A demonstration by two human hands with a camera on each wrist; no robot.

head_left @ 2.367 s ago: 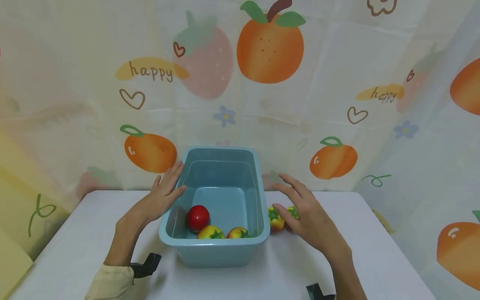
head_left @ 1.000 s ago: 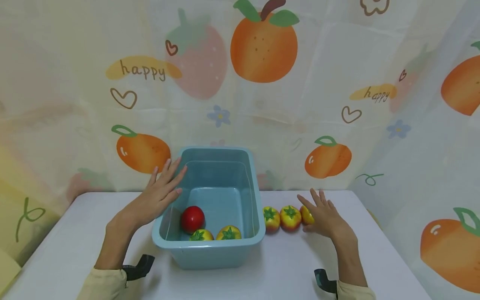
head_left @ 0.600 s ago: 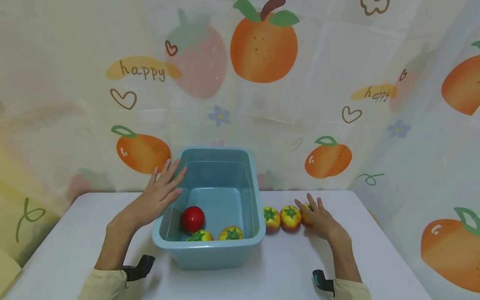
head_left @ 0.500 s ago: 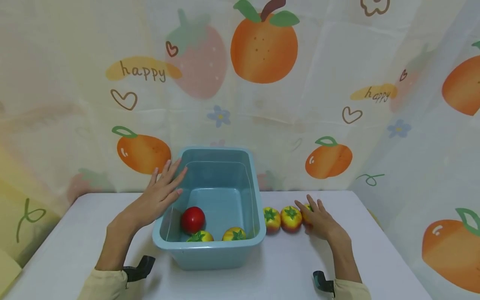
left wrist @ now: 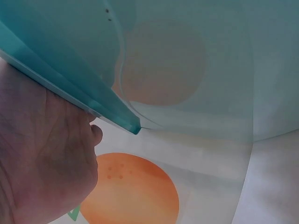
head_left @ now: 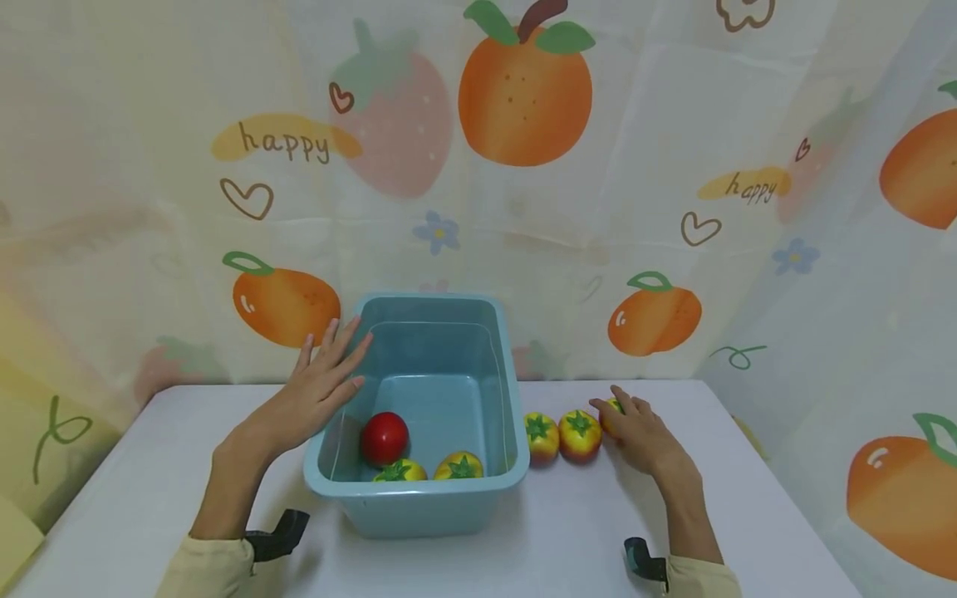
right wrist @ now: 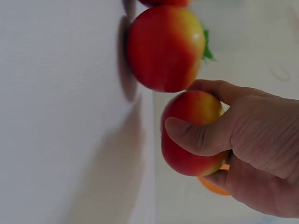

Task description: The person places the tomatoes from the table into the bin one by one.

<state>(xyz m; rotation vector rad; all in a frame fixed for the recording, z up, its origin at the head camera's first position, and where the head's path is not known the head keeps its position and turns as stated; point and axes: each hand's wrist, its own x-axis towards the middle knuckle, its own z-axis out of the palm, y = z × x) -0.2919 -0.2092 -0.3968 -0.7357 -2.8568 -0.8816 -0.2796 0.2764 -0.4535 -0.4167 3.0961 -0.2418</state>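
A blue plastic bin stands on the table, with my left hand resting fingers spread along its left rim. In the left wrist view the palm lies against the bin's rim. To the right of the bin, my right hand grips the rightmost red-and-yellow fruit of a row. In the right wrist view the thumb presses the near side of that fruit, and the other fingers reach round its far side, partly hidden.
Two similar fruits with green star-shaped tops, one by the bin and one in the middle, sit in the row. Inside the bin lie a red ball-like fruit and two red-and-yellow ones. A fruit-print cloth hangs behind the white table.
My right hand has moved from beside the bin to the rightmost fruit, and its fingers have closed round it. A yellow-topped fruit in the bin has rocked slightly. The left hand stays at the rim.
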